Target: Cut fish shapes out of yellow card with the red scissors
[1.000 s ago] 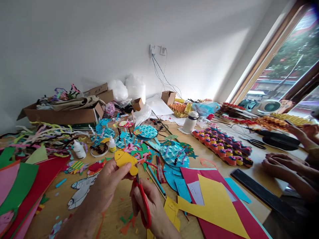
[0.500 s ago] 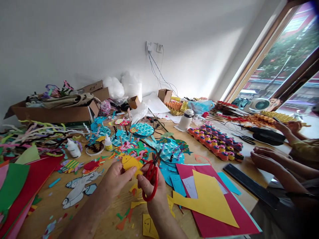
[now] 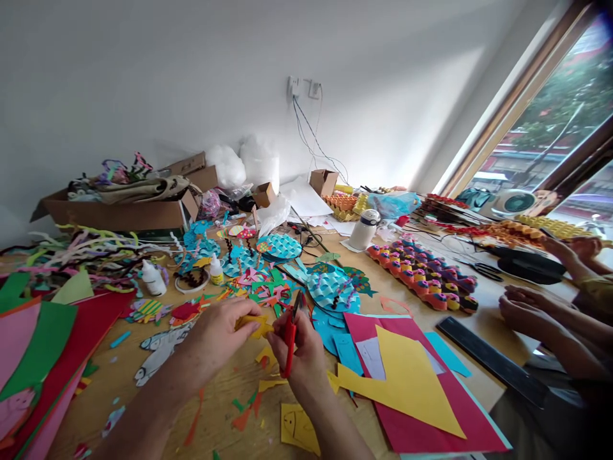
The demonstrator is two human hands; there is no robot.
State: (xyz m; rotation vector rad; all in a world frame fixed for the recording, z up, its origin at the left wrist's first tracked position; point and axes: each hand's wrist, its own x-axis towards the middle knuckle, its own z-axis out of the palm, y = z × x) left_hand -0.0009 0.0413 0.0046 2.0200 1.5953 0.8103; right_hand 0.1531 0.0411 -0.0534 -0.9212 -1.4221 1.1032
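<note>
White wall (image 3: 167,76) and wooden table (image 3: 220,409) enclose a spread of cut paper and craft pieces, with another person's hands (image 3: 531,313) at the far right. Compared with half a second earlier, the yellow paper fish (image 3: 258,326) is turned so that its inked face, formerly visible, is mostly concealed by fingers; the red-handled scissors (image 3: 289,348), formerly showing their loops broadly and their blades spread, now appear nearly edge-on. More of the yellow sheet with a drawn fish (image 3: 299,427) shows beside the right forearm. Left hand (image 3: 223,329): thumb and fingers pinch the fish, which lies between them with its narrower end projecting toward the right hand (image 3: 301,348). Right hand: fingers are curled around the scissors, blades directed up and away, just beside the fish; thumb and forefinger come close to the projecting end, though whether they also pinch it cannot be told. Print on the small bottle (image 3: 216,271) with a yellow label is too small to read; the marks on the drawn-fish sheet are lines of an eye and a body outline.
</note>
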